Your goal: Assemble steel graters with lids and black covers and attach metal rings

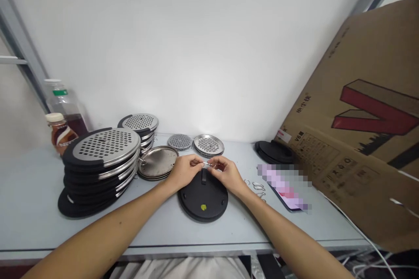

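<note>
My left hand and my right hand meet at the middle of the table, fingers pinched on a thin, shiny metal wire loop. Fingertips hide part of its shape. Just below lies a round black disc, flat, with a raised tab at its far edge, small holes near the rim and a yellow-green mark. Right of my right hand, several similar wire loops are scattered on the table. Round metal plates lie stacked just beyond my left hand.
At left stand stacks of perforated metal discs with black rims, with two bottles behind. Perforated discs lie near the wall. At right are black discs, a partly blurred phone and a large cardboard box.
</note>
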Available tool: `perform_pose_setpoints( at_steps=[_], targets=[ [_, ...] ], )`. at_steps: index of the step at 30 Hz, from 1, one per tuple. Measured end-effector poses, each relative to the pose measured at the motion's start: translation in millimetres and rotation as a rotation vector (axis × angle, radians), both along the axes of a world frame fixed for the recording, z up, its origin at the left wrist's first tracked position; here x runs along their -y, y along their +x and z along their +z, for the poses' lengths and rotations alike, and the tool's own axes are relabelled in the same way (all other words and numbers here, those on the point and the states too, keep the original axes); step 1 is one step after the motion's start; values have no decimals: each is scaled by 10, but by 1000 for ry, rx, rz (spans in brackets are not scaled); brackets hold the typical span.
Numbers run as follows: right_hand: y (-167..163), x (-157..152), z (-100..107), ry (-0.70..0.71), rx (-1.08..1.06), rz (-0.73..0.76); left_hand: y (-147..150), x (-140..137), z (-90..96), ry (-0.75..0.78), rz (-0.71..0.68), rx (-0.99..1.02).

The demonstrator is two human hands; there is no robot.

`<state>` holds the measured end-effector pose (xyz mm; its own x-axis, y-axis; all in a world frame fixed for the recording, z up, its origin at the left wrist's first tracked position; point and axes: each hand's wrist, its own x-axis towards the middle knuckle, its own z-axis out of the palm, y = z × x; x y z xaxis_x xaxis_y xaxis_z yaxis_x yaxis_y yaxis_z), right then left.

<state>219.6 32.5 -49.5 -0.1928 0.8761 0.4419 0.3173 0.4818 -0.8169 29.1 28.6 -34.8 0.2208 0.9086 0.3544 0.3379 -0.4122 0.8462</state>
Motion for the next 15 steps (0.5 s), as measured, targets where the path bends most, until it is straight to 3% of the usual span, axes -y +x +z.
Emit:
perform_pose_setpoints(
  at_steps=[4,10,15],
  targets=[
    [-11,4,13,33,-13,19,1,6,18,29,13,-8],
    [14,6,-3,-39,5,20,16,-17,-2,27,42,-44],
    [12,35,30,72,83,-19,2,-9,3,58,3,-46]
  ],
)
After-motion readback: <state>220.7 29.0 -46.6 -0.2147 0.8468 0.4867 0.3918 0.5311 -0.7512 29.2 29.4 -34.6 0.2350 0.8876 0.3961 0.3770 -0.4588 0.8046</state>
